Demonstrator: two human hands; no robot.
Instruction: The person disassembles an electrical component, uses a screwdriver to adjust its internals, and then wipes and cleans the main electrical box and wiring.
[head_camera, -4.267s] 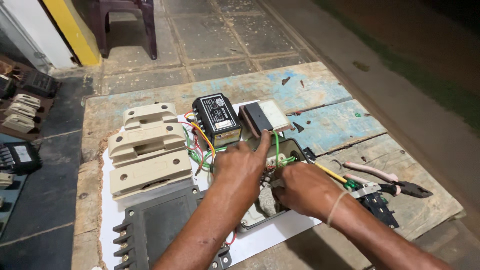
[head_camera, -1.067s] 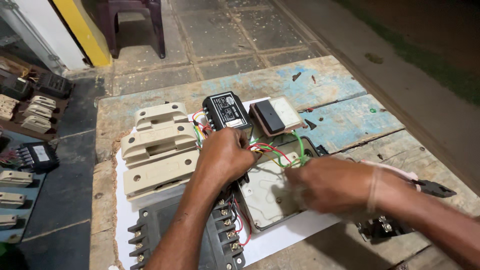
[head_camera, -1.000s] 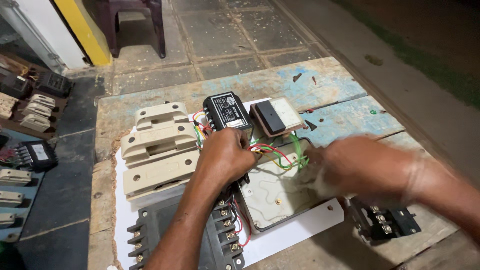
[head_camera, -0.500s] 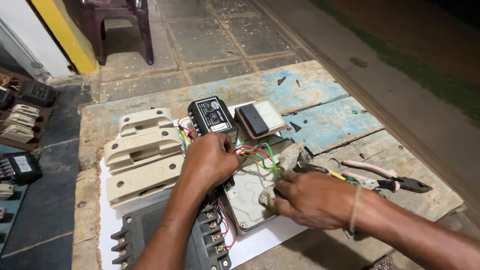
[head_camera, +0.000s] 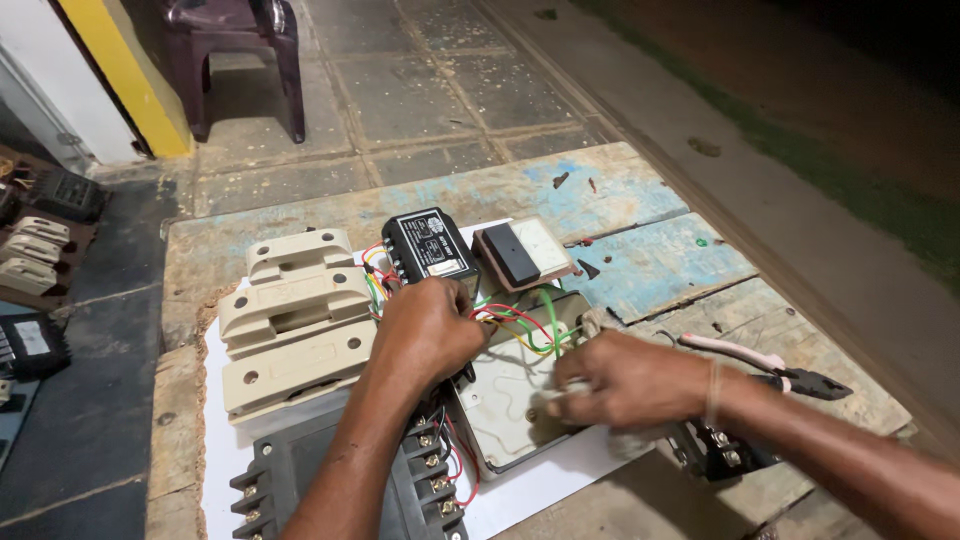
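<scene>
— So where does the wiring stand?
— Unfinished, I judge: the red, green and yellow wires (head_camera: 520, 325) loop loose over the open grey meter base (head_camera: 505, 410) mid-table.
— And the hands?
— The left hand (head_camera: 430, 330) presses, fingers curled, on the wires; the right hand (head_camera: 625, 380) grasps something pale, blurred.
— Around them?
— A black rectangular module (head_camera: 428, 243), cream fuse carriers (head_camera: 295, 315), pink-handled pliers (head_camera: 770, 362).

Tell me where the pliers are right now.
In the head view, the pliers lie at the right edge of the wooden table, just beyond the right hand's wrist.
</scene>
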